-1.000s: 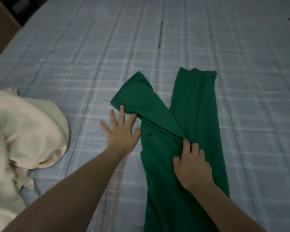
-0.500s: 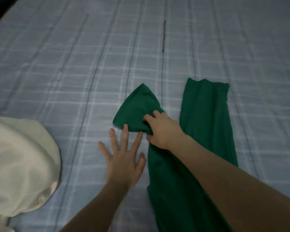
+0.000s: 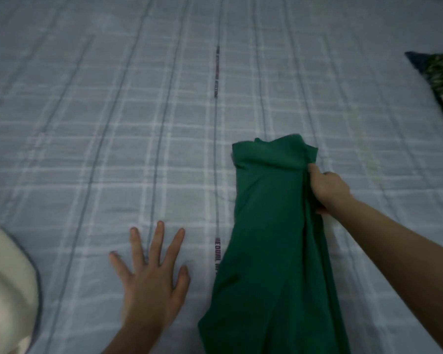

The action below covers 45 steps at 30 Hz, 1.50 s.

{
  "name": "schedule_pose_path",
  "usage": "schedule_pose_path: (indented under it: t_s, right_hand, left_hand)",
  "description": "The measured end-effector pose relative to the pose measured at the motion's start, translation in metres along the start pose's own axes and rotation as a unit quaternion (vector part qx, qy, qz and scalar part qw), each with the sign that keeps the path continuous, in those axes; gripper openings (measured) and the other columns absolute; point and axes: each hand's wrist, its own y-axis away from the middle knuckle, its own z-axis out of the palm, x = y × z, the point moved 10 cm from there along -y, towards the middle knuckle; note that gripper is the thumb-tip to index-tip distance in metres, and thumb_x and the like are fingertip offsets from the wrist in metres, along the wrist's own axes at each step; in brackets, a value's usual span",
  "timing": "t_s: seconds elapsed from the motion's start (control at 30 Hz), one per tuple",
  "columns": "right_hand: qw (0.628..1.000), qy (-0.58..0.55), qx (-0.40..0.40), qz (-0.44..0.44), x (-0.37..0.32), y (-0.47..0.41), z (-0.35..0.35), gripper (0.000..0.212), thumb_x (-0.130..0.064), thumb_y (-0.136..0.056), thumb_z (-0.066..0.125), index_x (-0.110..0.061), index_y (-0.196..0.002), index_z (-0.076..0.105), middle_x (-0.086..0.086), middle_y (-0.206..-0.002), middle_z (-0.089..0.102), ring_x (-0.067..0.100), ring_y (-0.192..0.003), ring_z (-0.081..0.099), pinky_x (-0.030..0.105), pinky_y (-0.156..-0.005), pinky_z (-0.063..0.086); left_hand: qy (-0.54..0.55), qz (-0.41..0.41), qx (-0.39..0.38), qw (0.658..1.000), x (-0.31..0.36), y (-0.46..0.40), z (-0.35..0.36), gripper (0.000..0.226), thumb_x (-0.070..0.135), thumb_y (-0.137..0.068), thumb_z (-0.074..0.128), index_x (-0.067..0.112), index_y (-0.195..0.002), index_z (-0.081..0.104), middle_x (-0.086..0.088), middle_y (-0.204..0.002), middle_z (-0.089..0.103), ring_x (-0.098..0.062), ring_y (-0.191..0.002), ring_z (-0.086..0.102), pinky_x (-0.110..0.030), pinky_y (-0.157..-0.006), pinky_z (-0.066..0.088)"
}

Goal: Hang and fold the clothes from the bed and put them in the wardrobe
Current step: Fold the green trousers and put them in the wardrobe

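A green garment (image 3: 269, 226) lies lengthwise on the pale blue checked bed cover (image 3: 138, 123), folded into one long strip that runs off the bottom edge. My right hand (image 3: 326, 190) grips the garment's right edge near its far end, fingers curled into the fabric. Left of the garment, my left hand (image 3: 151, 279) rests flat on the cover with fingers spread, not touching the green cloth.
A cream garment (image 3: 8, 290) bulges at the lower left edge. A dark patterned pillow (image 3: 437, 72) lies at the right edge. Printed stripes run along the cover's middle seam.
The green leg that lay splayed to the left has been folded over onto the other, carried by my right hand to the right edge. My left hand stayed flat on the cover.
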Motion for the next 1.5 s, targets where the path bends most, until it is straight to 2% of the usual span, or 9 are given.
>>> schedule_pose_path:
  t_s: [0.17, 0.3, 0.4, 0.53, 0.73, 0.83, 1.13, 1.3, 1.5]
  right_hand:
    - [0.978, 0.012, 0.112, -0.175, -0.046, 0.003, -0.017, 0.031, -0.026, -0.093, 0.046, -0.005, -0.116, 0.044, 0.014, -0.105, 0.059, 0.032, -0.089, 0.057, 0.041, -0.075, 0.049]
    - [0.969, 0.013, 0.037, -0.245, -0.068, 0.009, 0.009, 0.032, -0.023, -0.09, 0.058, -0.008, -0.115, 0.045, 0.005, -0.094, 0.056, 0.02, -0.081, 0.054, 0.029, -0.069, 0.04]
    - [0.961, -0.022, 0.138, -0.24, -0.061, -0.002, -0.021, 0.02, -0.001, -0.086, 0.049, -0.008, -0.105, 0.05, 0.006, -0.083, 0.055, 0.023, -0.077, 0.055, 0.033, -0.065, 0.044]
    - [0.952, 0.057, 0.198, -0.226, -0.047, -0.007, -0.033, 0.034, 0.003, -0.085, 0.045, -0.005, -0.118, 0.047, 0.02, -0.12, 0.049, 0.034, -0.104, 0.05, 0.042, -0.082, 0.045]
    - [0.849, 0.158, 0.153, -0.48, -0.036, 0.1, 0.033, 0.039, -0.024, -0.092, 0.048, -0.014, -0.13, 0.049, 0.01, -0.138, 0.045, 0.025, -0.125, 0.04, 0.045, -0.105, 0.031]
    - [0.846, 0.277, 0.073, -0.45, 0.013, 0.091, 0.073, 0.054, -0.047, -0.097, 0.027, -0.027, -0.147, 0.033, 0.002, -0.157, 0.028, 0.02, -0.143, 0.025, 0.047, -0.117, 0.013]
    - [0.841, 0.26, 0.035, -0.474, 0.024, 0.147, 0.057, 0.065, -0.051, -0.098, 0.021, -0.026, -0.155, 0.003, -0.005, -0.163, -0.005, 0.013, -0.149, -0.005, 0.048, -0.119, -0.003]
    - [0.835, 0.283, -0.046, -0.47, 0.162, 0.292, 0.079, 0.066, -0.048, -0.098, 0.024, -0.025, -0.155, -0.001, -0.002, -0.162, -0.01, 0.015, -0.149, -0.006, 0.053, -0.119, 0.005]
    - [0.917, 0.195, -0.051, -0.344, 0.332, 0.398, 0.055, 0.08, -0.051, -0.087, 0.045, -0.019, -0.154, 0.017, 0.001, -0.162, 0.008, 0.019, -0.147, 0.013, 0.044, -0.111, 0.026]
  left_hand:
    - [-0.003, -0.001, -0.001, 1.0, -0.001, 0.001, 0.001, 0.069, 0.052, -0.085, 0.035, 0.034, -0.151, 0.031, -0.003, -0.162, 0.021, -0.046, -0.147, 0.011, -0.079, -0.102, 0.013]
    - [-0.006, -0.003, -0.004, 1.0, -0.003, 0.002, 0.002, 0.066, 0.055, -0.09, 0.029, 0.034, -0.152, 0.029, -0.003, -0.163, 0.019, -0.045, -0.148, 0.008, -0.079, -0.104, 0.012]
    - [-0.006, -0.006, -0.01, 1.0, -0.004, 0.002, 0.005, 0.067, 0.054, -0.089, 0.031, 0.036, -0.153, 0.026, -0.001, -0.164, 0.015, -0.044, -0.149, 0.005, -0.079, -0.104, 0.011]
    - [-0.006, -0.007, -0.013, 1.0, -0.003, 0.003, 0.006, 0.067, 0.052, -0.09, 0.031, 0.036, -0.155, 0.021, -0.001, -0.165, 0.011, -0.042, -0.149, -0.001, -0.078, -0.105, 0.01]
    - [0.0, -0.008, -0.007, 1.0, -0.002, 0.004, 0.004, 0.067, 0.051, -0.091, 0.03, 0.037, -0.155, 0.017, -0.001, -0.165, 0.011, -0.041, -0.149, -0.004, -0.077, -0.106, 0.01]
    - [-0.002, -0.005, 0.0, 1.0, -0.001, 0.007, 0.004, 0.067, 0.052, -0.092, 0.027, 0.038, -0.156, 0.011, 0.0, -0.165, 0.006, -0.04, -0.149, -0.007, -0.076, -0.108, 0.008]
    - [0.022, -0.002, 0.021, 1.0, 0.0, 0.012, 0.003, 0.065, 0.055, -0.093, 0.02, 0.04, -0.155, 0.007, 0.002, -0.165, 0.0, -0.037, -0.149, -0.011, -0.074, -0.109, 0.0]
    - [0.029, -0.005, 0.0, 1.0, -0.002, 0.014, 0.005, 0.064, 0.057, -0.093, 0.019, 0.042, -0.153, 0.005, 0.005, -0.165, -0.005, -0.039, -0.148, -0.013, -0.074, -0.108, -0.007]
    - [0.133, 0.04, -0.016, 0.99, -0.009, 0.028, -0.006, 0.069, 0.052, -0.095, 0.028, 0.029, -0.157, 0.009, -0.006, -0.165, -0.002, -0.032, -0.15, -0.005, -0.058, -0.118, -0.004]
